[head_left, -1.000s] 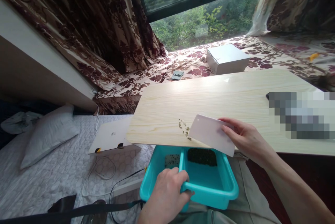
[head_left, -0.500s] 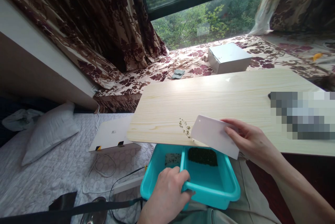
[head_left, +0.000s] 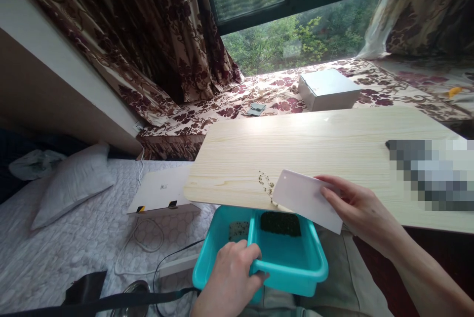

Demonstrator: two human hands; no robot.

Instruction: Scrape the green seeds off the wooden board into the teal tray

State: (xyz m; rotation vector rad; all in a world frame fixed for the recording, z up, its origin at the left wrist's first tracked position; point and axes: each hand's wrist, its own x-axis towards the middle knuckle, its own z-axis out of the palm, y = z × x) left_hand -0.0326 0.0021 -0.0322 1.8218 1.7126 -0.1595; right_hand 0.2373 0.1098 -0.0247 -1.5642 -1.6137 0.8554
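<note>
My left hand (head_left: pixel 233 272) is closed around the near rim of a turquoise two-compartment tub (head_left: pixel 287 277), close to its divider. My right hand (head_left: pixel 355 203) pinches a thin white plastic scraper (head_left: pixel 307 197) with a hole in one corner. The scraper is tilted over the table's front edge, its left end beside a loose line of small greenish grains (head_left: pixel 267 184). Dark green grains (head_left: pixel 280 223) lie at the far end of the tub's right compartment. In the left compartment is a pale patch with dark specks (head_left: pixel 239 230). The tub sits partly under the table edge.
The light wood table (head_left: pixel 225 159) stretches to the right, where a blurred-out object (head_left: pixel 433 174) lies. Behind it a white box (head_left: pixel 329 90) and a folded grey cloth (head_left: pixel 256 108) rest on the window seat. A flat white box (head_left: pixel 163 188) and cables lie on the bed at left.
The tub has shifted slightly left relative to the table, with my left hand still on it. The scraper and grains look about the same; the view has tilted a little.
</note>
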